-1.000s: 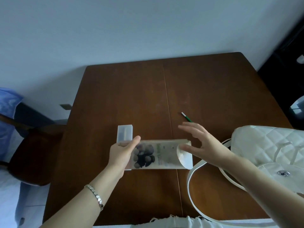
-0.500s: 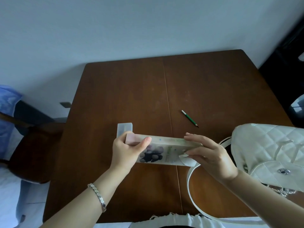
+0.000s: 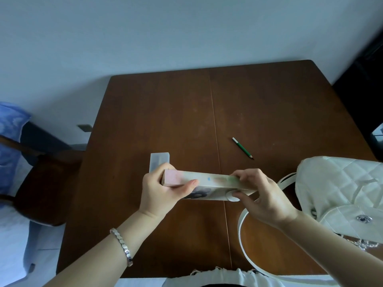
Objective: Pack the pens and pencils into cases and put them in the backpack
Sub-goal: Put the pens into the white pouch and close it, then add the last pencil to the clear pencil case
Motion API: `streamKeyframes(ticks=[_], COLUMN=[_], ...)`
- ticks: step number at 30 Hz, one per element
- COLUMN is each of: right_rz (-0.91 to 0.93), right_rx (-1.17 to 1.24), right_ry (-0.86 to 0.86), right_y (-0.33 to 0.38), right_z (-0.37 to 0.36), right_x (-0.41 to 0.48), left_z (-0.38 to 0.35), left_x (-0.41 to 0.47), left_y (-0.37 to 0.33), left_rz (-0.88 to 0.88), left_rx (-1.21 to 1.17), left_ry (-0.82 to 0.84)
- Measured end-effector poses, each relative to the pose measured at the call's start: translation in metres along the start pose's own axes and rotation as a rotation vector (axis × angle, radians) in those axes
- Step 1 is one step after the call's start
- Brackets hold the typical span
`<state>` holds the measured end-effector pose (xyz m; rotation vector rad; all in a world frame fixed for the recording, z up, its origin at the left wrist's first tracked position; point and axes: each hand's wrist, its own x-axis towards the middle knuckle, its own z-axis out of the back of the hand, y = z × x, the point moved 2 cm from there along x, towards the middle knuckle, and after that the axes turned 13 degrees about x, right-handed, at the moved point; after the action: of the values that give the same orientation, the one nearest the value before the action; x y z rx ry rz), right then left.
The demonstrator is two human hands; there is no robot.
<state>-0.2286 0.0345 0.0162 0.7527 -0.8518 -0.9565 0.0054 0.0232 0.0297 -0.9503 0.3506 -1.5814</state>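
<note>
A long pastel pencil case with a dark flower print is held lengthwise above the brown table. My left hand grips its pink left end. My right hand holds the right end, thumb on the round flap tab. A green pencil lies alone on the table beyond my right hand. The white quilted backpack sits at the right, its strap looping over the table's near edge.
A small translucent plastic box stands just behind my left hand. A dark wooden chair with blue cloth is left of the table. The wall runs along the far edge.
The case has been lifted and tilted up onto its long edge. My right hand moved from hovering open over the right end to gripping it at the flap.
</note>
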Motion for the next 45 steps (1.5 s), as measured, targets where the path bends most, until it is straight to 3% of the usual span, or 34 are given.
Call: streamKeyframes(ticks=[3, 10, 14, 16, 18, 22, 25, 28, 30, 32, 34, 36, 39, 42, 45], right_rz=[-0.073, -0.179, -0.226, -0.222, -0.240, -0.458, -0.626, -0.770, -0.830, -0.846, -0.873, -0.917, -0.988, -1.021, -1.041], right_rx=[0.002, -0.116, -0.228, -0.233, -0.191, -0.212, -0.316, -0.362, -0.363, -0.370, -0.381, -0.384, -0.307, -0.078, 0.200], right_ry=[0.064, 0.322, 0.493, 0.504, 0.386, 0.089, 0.043, -0.019, -0.035, -0.023, 0.002, 0.034, 0.054, 0.036, 0.031], right_y=[-0.009, -0.018, -0.029, -0.040, -0.058, -0.097, -0.123, -0.140, -0.146, -0.152, -0.157, -0.159, -0.155, -0.146, -0.122], right_z=[-0.001, 0.003, -0.001, -0.005, -0.008, -0.008, -0.014, -0.017, -0.018, -0.019, -0.021, -0.023, -0.028, -0.039, -0.054], right_x=[0.004, 0.027, 0.050, 0.060, 0.070, 0.083, 0.083, 0.088, 0.093, 0.098, 0.099, 0.098, 0.098, 0.097, 0.096], left_z=[-0.003, -0.007, -0.018, -0.027, -0.039, -0.067, -0.082, -0.086, -0.083, -0.074, -0.068, -0.063, -0.057, -0.052, -0.049], left_x=[0.000, 0.016, 0.019, 0.015, 0.007, -0.018, -0.028, -0.030, -0.022, -0.008, 0.001, 0.001, -0.006, -0.007, -0.001], left_y=[0.003, 0.014, 0.014, 0.020, 0.031, 0.053, 0.058, 0.064, 0.069, 0.074, 0.085, 0.098, 0.111, 0.114, 0.105], left_rz=[0.064, 0.286, 0.138, 0.165, 0.424, 1.075, 1.333, 1.134, 0.856, 0.632, 0.538, 0.641, 0.921, 1.123, 1.144], left_rx=[-0.012, 0.202, 0.573, 0.666, 0.500, 0.019, -0.159, 0.224, 0.518, 0.742, 0.950, 1.049, 1.009, 0.794, 0.498], left_ry=[0.130, 0.656, 0.733, 0.734, 0.733, 0.521, 0.568, 0.831, 0.767, 0.589, 0.553, 0.617, 0.651, 0.572, 0.519])
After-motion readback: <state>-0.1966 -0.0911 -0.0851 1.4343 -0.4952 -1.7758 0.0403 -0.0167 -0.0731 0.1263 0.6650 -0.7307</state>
